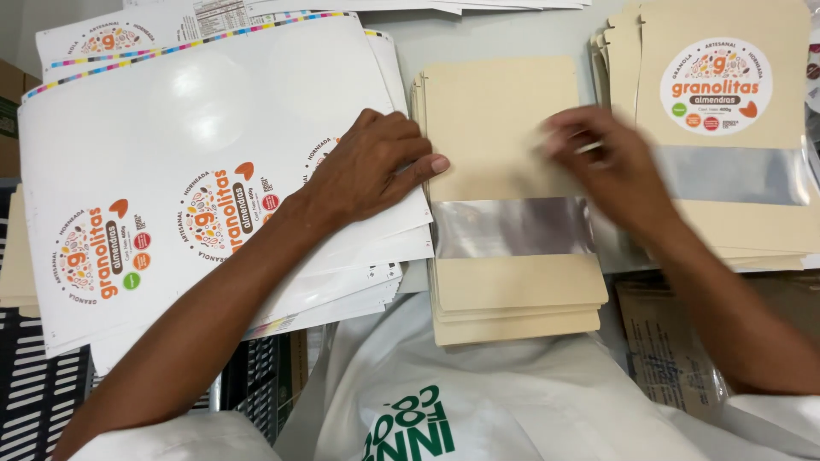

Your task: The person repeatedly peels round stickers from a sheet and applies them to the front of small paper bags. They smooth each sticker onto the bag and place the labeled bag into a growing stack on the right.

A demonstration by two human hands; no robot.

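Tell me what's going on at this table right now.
A person is working with round stickers and paper pouches. The left hand rests flat on a stack of white sticker sheets, fingertips touching the edge of a middle pile of plain tan pouches with a clear window strip. The right hand is over that pile's right side, blurred, so what it holds is unclear. Further right lies a pile of pouches that already carry a round sticker.
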